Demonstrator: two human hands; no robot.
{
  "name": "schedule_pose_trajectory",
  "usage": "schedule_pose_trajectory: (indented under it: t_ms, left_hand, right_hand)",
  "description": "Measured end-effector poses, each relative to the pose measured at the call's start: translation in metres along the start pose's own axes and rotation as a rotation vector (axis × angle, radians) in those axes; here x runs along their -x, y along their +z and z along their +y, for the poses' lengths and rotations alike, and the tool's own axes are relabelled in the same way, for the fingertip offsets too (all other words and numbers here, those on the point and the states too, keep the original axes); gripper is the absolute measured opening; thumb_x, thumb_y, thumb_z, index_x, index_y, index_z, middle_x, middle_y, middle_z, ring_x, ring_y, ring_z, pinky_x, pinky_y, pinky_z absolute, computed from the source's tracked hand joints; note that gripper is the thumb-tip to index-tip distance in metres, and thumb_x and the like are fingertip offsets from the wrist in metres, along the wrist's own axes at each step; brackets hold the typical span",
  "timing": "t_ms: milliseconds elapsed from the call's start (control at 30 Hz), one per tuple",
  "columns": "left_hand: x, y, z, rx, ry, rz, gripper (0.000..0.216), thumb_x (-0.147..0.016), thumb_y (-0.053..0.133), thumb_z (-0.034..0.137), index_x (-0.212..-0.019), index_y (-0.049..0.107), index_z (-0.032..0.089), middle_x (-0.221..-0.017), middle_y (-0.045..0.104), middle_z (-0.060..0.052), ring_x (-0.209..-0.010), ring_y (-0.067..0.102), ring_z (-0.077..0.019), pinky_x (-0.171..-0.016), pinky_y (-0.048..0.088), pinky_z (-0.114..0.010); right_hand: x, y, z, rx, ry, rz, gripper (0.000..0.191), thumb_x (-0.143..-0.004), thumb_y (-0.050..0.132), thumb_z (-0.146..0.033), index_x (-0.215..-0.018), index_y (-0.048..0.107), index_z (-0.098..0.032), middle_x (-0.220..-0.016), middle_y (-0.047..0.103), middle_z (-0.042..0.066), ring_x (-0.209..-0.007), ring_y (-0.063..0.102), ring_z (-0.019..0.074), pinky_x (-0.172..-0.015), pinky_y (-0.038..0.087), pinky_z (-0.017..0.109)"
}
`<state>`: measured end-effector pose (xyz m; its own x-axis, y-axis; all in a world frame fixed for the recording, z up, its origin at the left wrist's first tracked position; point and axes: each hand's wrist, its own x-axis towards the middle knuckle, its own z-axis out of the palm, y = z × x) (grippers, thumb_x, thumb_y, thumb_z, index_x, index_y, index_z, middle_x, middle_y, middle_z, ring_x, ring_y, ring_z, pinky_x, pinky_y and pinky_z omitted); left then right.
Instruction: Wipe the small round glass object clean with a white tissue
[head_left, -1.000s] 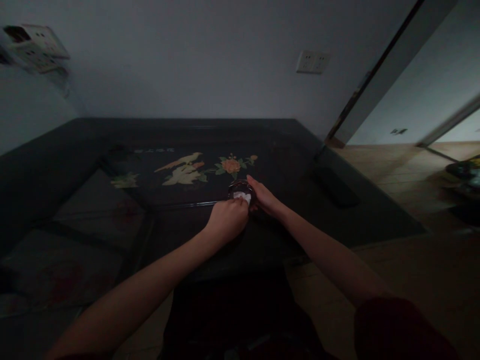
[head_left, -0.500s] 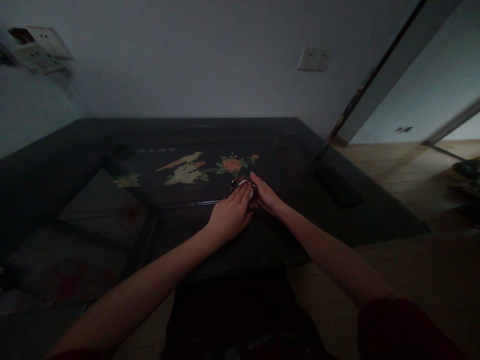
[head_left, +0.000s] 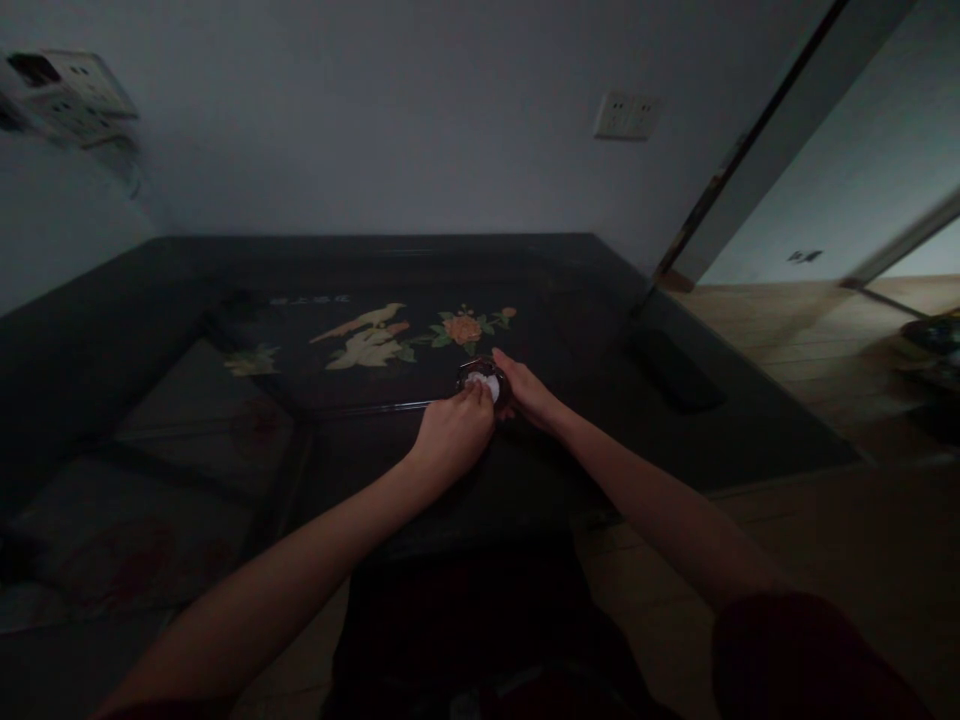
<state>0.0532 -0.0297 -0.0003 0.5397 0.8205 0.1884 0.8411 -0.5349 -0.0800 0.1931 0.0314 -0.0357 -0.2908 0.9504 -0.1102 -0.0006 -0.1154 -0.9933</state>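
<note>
A small dark glass ashtray (head_left: 466,368) with a shiny rim is in the middle of the head view, just above the dark tabletop (head_left: 450,480). My right hand (head_left: 525,392) grips it from the right side, thumb up along the rim and fingers curled below. Inside the ashtray lies a crumpled white tissue (head_left: 491,385). Bent fingers of my left hand (head_left: 456,425) pinch the tissue and press it into the bowl. The far side of the rim shows; my left fingers hide the near side.
A flower-and-bird picture (head_left: 375,340) decorates the glossy table. On the right side lies a dark, flat, oblong thing (head_left: 675,372). Wall sockets (head_left: 627,116) sit above the back edge, and more sockets (head_left: 82,90) at the upper left. Wooden floor (head_left: 787,330) shows at right.
My left fingers, which lay stretched over the ashtray, have drawn back and curled, so more of the white tissue shows. The ashtray has shifted slightly left and tilted.
</note>
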Motion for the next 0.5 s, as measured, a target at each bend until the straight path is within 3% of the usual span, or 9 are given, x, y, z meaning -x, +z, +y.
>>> schedule_pose_trajectory:
  t_ms: [100, 267, 500]
  left_hand:
    - [0.0, -0.002, 0.0, 0.026, 0.004, -0.034, 0.031, -0.094, 0.04, 0.02, -0.113, 0.061, 0.006, -0.116, 0.067, -0.019, -0.1, 0.068, -0.0259, -0.079, 0.057, -0.034]
    - [0.002, 0.007, 0.001, 0.034, -0.012, 0.052, 0.047, -0.093, 0.043, 0.023, -0.135, 0.043, 0.003, -0.138, 0.05, -0.022, -0.129, 0.049, -0.0258, -0.097, 0.049, -0.035]
    - [0.001, 0.019, -0.001, 0.154, 0.06, 0.093, 0.059, -0.09, 0.046, 0.026, -0.141, 0.033, -0.001, -0.148, 0.037, -0.022, -0.14, 0.032, -0.0268, -0.11, 0.038, -0.036]
  right_hand:
    - [0.001, 0.0, -0.001, 0.004, -0.001, -0.001, 0.06, -0.085, 0.042, -0.07, -0.068, 0.061, -0.016, -0.044, 0.054, 0.0, -0.031, 0.047, 0.009, -0.028, 0.032, 0.019]
    - [-0.002, -0.002, 0.003, -0.019, -0.01, 0.017, 0.058, -0.083, 0.043, -0.071, -0.076, 0.063, -0.017, -0.045, 0.056, -0.001, -0.033, 0.049, 0.0104, -0.029, 0.033, 0.02]
    - [-0.001, -0.003, 0.002, -0.066, 0.014, 0.029, 0.053, -0.088, 0.041, -0.063, -0.089, 0.066, -0.015, -0.049, 0.056, -0.001, -0.033, 0.048, 0.0099, -0.03, 0.033, 0.02]
